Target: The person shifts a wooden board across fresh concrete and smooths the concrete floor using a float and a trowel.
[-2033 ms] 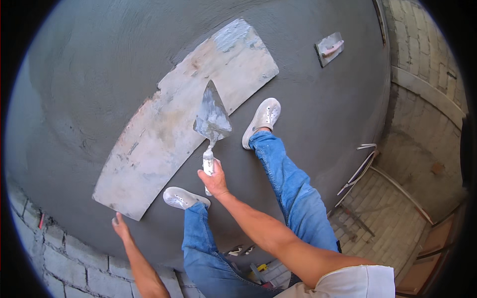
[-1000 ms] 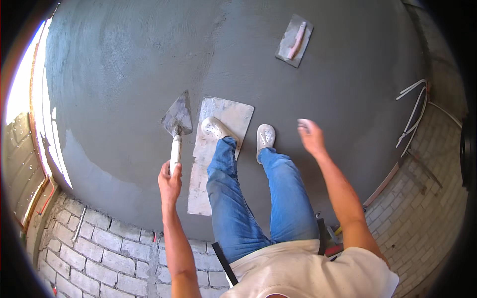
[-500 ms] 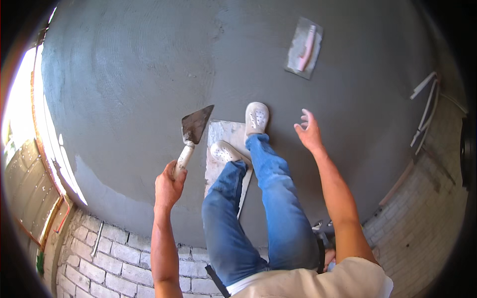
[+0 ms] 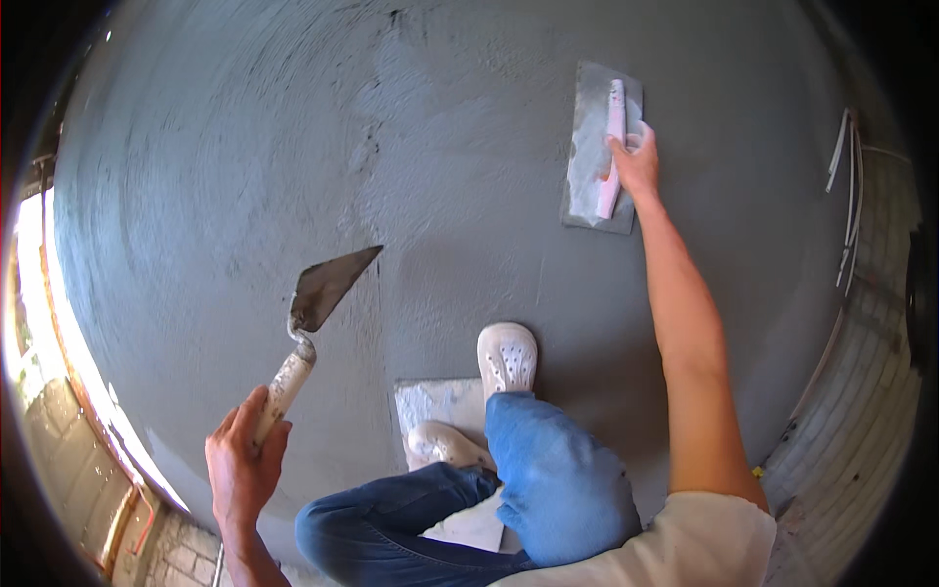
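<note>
- Head view: left hand (image 4: 243, 468) grips pointed trowel (image 4: 315, 323) by its handle, near left, blade raised over the grey screed (image 4: 245, 157).
- Right hand (image 4: 636, 164), empty and spread 0.5 s ago, has now reached far right and closes on the float (image 4: 599, 147) handle.
- Float lies flat on the screed, unmoved.

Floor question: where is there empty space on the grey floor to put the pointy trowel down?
The widest bare stretch of grey floor lies above the pointed trowel and left of the flat trowel. Another bare patch sits between the shoe and the flat trowel. It is crowded near the board, under the feet.
</note>
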`<state>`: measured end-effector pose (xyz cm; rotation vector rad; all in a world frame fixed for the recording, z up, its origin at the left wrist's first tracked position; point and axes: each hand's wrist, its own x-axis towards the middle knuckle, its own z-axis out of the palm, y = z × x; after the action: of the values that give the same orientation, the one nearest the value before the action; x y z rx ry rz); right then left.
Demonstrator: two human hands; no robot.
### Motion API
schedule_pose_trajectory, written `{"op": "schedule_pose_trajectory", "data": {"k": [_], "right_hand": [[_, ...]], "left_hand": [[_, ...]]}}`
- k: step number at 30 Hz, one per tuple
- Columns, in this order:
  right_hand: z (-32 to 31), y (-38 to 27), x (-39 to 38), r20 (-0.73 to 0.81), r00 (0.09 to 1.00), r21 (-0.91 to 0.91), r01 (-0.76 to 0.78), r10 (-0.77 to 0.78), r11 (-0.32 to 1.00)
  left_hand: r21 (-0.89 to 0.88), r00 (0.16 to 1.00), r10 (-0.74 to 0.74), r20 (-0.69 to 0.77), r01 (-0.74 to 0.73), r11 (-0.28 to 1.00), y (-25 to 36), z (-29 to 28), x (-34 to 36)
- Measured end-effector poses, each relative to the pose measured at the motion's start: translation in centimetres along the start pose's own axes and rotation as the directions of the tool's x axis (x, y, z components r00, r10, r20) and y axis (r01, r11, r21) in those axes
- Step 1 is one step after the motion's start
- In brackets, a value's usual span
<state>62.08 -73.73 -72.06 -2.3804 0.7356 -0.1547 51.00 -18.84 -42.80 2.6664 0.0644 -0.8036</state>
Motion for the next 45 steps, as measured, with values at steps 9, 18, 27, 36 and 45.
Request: {"op": "schedule_pose_trajectory", "data": {"k": [9,18,27,36,45], "right_hand": [[3.1,3.0,-4.0,0.088,0.987,0.391,-0.155,0.131,0.907],[4.4,2.6,-12.0,0.072,0.997,0.617,-0.067,0.028,0.784],[16.0,-14.6,10.8,0.125,0.99,0.517,-0.115,0.058,0.848],[9.0,-4.1,2.7,0.433,0.769,0.358,0.331,-0.469,0.873],[18.8,-16.3,16.3,0.206,0.977,0.533,-0.164,0.061,0.83]], "left_hand": [[0.189,0.965,0.253,-0.067,-0.236,0.953,5.6,2.2,4.9],[0.363,0.949,0.301,-0.088,-0.251,0.897,6.2,1.5,6.4],[0.277,0.986,0.159,-0.044,-0.141,0.951,6.3,3.2,5.4],[0.25,0.992,0.118,-0.053,-0.101,0.963,4.6,3.5,5.2],[0.222,0.995,0.094,-0.018,-0.088,0.971,5.7,3.9,5.4]]}}
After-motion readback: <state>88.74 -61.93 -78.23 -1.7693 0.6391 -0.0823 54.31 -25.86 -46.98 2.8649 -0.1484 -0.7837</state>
